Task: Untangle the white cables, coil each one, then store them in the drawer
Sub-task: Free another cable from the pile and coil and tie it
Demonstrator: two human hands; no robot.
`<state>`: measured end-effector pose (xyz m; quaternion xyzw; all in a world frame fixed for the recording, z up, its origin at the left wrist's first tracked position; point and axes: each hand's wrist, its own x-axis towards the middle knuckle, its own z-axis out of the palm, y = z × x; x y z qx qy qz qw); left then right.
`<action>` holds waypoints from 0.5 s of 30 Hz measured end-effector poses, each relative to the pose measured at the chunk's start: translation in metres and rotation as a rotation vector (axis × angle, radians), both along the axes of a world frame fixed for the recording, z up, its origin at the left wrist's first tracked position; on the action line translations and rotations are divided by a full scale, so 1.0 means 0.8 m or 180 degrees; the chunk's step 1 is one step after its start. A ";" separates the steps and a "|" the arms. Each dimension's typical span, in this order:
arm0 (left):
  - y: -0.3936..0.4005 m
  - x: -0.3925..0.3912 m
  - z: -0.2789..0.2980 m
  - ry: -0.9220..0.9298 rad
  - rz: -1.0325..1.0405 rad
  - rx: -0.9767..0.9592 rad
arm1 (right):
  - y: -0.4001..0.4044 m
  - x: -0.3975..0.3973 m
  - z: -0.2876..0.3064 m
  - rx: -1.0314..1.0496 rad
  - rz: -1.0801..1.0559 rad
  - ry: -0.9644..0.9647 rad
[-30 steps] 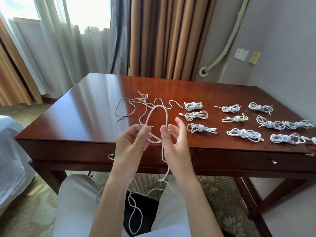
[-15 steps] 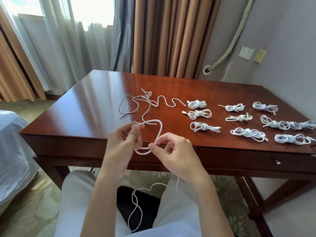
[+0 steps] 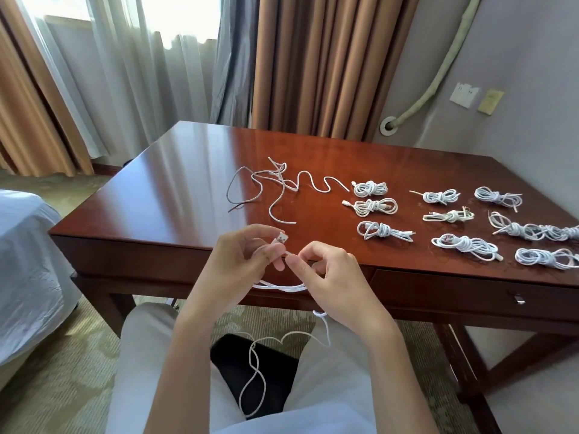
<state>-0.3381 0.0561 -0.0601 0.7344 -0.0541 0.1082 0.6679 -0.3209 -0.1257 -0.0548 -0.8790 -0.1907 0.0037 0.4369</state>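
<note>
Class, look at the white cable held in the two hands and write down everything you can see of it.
The white cable is thin, smooth and plastic-looking. Its USB plug, with a metal end, sticks up from the left hand, which pinches the cord just below it. The right hand pinches the cord close by. A few strands hang as a shallow loop between the hands, in front of the desk's edge. The loose tail drops to the lap, curling and crossing itself there. It is only partly coiled.
</note>
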 end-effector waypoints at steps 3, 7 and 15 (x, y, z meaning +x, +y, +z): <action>-0.001 0.001 -0.004 -0.0118 0.0124 -0.0143 | 0.003 -0.002 0.000 0.0063 0.0131 0.0070; -0.006 -0.003 -0.001 -0.0169 0.0049 0.0173 | 0.014 -0.009 0.007 0.0424 0.0316 0.0358; -0.002 -0.004 -0.007 0.0025 -0.0529 0.0150 | 0.016 -0.009 -0.001 0.0353 0.0304 0.0313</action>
